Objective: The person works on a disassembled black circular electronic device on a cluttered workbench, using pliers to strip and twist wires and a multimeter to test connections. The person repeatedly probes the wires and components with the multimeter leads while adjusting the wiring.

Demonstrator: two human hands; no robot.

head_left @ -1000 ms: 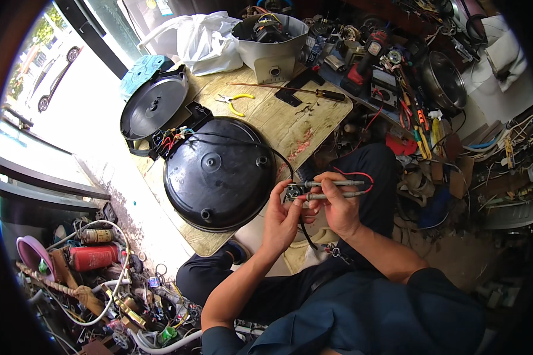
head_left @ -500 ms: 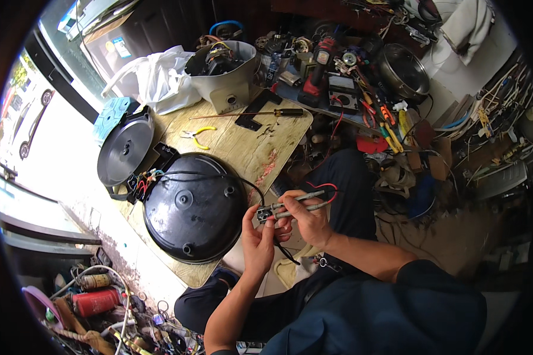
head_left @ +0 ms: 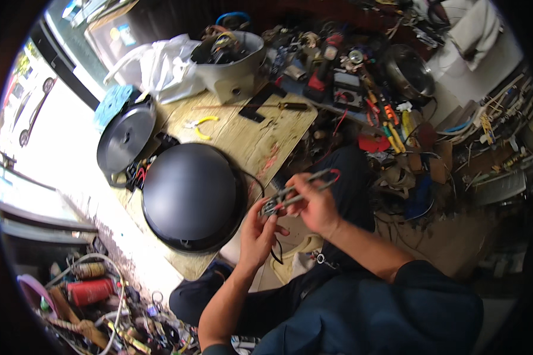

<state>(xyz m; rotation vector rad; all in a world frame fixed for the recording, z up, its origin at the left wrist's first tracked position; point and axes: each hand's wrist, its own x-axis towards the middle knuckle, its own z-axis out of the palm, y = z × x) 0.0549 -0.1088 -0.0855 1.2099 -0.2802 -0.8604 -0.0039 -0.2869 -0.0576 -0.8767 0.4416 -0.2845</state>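
Observation:
In my left hand (head_left: 257, 238) is a small dark power plug (head_left: 270, 207), pinched between thumb and fingers, with its black cord hanging below. My right hand (head_left: 318, 206) grips two grey test probes (head_left: 320, 175) with red lead wire, their tips close to the plug. Blur hides whether the tips touch its pins. Left of my hands, a round black pan-like appliance part (head_left: 189, 195) lies on the worktable (head_left: 231, 127), smooth grey face up. Beyond it rests a dark round lid-like part (head_left: 124, 139), with coloured wires (head_left: 139, 174) between them.
Yellow-handled pliers (head_left: 204, 125) and a long screwdriver (head_left: 293, 106) lie on the table. Behind stand a grey housing (head_left: 228, 83) and a white plastic bag (head_left: 169, 68). A multimeter (head_left: 347, 94) sits among tools at the right. A red cylinder (head_left: 92, 292) lies in clutter at lower left.
The round appliance part now shows a smooth grey face instead of its underside with posts, and the cord no longer crosses it. The probes have drawn slightly upward from the plug.

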